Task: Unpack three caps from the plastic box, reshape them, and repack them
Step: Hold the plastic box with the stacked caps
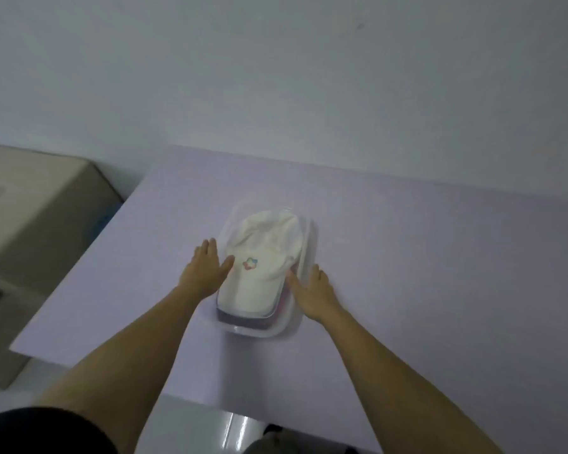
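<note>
Top cap: cream-white fabric baseball cap [266, 247], plain.
Emblem: small flower emblem [250, 264] on it, pink, blue, green, orange petals.
Lower caps: dark purple cap edge [243, 317] and pink-red cap edge [284, 304] beneath.
Box: transparent colourless plastic box [305, 237].
Table: pale lilac flat tabletop [407, 257], uniform.
Wall: pale grey-white painted wall [276, 77].
Carton: beige cardboard carton [46, 208].
Sleeve: black fabric sleeve [30, 430].

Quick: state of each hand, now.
Left hand: open, fingers straight, against the left side of the plastic box.
Right hand: open, fingers straight along its right rim.
</note>
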